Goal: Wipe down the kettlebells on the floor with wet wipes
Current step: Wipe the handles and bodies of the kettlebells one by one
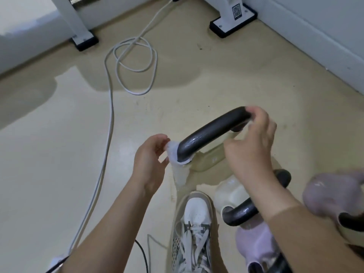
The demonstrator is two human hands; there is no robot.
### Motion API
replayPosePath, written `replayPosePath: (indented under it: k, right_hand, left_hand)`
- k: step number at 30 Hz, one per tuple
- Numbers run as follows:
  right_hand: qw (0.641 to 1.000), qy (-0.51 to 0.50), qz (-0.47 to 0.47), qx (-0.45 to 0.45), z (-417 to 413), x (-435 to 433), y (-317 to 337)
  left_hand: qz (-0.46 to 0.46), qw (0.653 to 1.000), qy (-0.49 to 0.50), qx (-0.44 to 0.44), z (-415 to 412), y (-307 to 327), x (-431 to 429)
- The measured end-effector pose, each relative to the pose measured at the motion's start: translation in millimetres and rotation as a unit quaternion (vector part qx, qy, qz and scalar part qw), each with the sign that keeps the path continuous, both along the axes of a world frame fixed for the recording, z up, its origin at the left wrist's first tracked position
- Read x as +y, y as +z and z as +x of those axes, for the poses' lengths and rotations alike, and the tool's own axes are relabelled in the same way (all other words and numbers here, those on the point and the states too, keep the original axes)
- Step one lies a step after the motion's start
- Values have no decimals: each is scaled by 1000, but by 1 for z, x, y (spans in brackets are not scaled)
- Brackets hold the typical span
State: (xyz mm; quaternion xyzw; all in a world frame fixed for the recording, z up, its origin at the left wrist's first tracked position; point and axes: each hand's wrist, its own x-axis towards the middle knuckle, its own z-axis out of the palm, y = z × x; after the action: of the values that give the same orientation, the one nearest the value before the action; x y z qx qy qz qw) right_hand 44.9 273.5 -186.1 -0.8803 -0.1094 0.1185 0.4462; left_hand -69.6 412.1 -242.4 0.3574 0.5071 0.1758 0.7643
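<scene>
Looking straight down at the kettlebell, sitting mid-frame on the beige floor just above the toe of a white shoe. Pinching the wet wipe with the left hand, grip closed tight on the white bunch, and wrapping it round the left foot of the dark handle, right against the pale body. Curling the right hand over the handle's right end, grip folded round the bar, and trapping a scrap of white under the fingertips there; not possible telling whether that belongs to the same wipe. Crowding the lower right of the frame with more weights: a cream kettlebell just below the right wrist, a lilac kettlebell beneath that, a second lilac kettlebell blurring at the right edge. Trailing up the left side and coiling at upper centre, a white cable. Standing along the top edge, a white frame leg at upper left and another frame leg at upper right, both on black feet.
</scene>
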Motion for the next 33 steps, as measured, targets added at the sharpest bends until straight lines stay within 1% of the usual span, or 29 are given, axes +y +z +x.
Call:
replayPosePath:
  k: [1,2,3,4,5,6,7,8,11,13,14,16,17,18,19,20,21,22,25,26,28,30,33]
  right_hand:
    - [995,-45,58,64,-14,-5,-1]
    - [981,-75,104,146,-29,-8,0]
    - [960,-80,138,231,-43,-9,-3]
    - [941,-61,146,300,-57,-6,-8]
    - [932,-18,117,341,-69,-2,-15]
    - [931,29,75,356,-80,4,-24]
    - [931,59,45,357,-87,10,-33]
    - [930,68,35,360,-91,17,-39]
    - [922,65,40,380,-90,25,-46]
    - [914,82,35,396,-87,18,-43]
    - [913,104,27,395,-85,13,-39]
    - [926,146,5,348,-85,1,-26]
    - [941,162,-16,295,-84,-5,-21]
    - [957,185,-58,217,-85,-10,-15]
    - [964,211,-100,124,-86,-14,-7]
    - [962,236,-130,43,-87,-15,2]
    - [958,249,-144,-6,-88,-16,11]
    - [956,250,-149,-24,-88,-17,19]
    - [961,235,-147,-19,-84,-16,24]
    - [965,225,-132,-10,-81,-16,22]
    - [977,187,-99,28,-70,-17,19]
    - [985,137,-69,75,-54,-17,13]
    - [986,81,-24,143,-31,-17,4]
  left_hand:
    - [28,999,-19,9,-9,0,-1]
    - [58,997,-41,15,-16,1,-1]
    - [89,994,-63,23,-23,3,-2]
    - [131,986,-94,34,-28,5,-2]
    - [178,973,-136,48,-31,8,-2]
    - [216,958,-181,57,-31,11,-5]
    - [233,947,-214,55,-30,14,-7]
    - [228,944,-235,44,-28,18,-11]
    - [190,941,-280,29,-25,21,-16]
    - [123,950,-287,5,-25,23,-13]
    - [89,954,-285,-10,-27,23,-11]
    - [71,952,-295,-29,-30,22,-8]
    - [78,948,-307,-35,-30,22,-6]
    - [87,943,-319,-35,-30,21,-5]
    - [96,939,-330,-31,-30,21,-4]
    - [106,934,-340,-25,-29,21,-2]
    - [119,930,-348,-19,-29,20,-1]
    - [140,924,-356,-8,-28,19,1]
    - [233,904,-356,33,-29,22,1]
    - [259,898,-354,33,-28,24,-1]
    - [288,889,-355,23,-22,27,-10]
    - [329,877,-348,33,-13,26,-22]
    - [428,841,-312,112,4,21,-33]
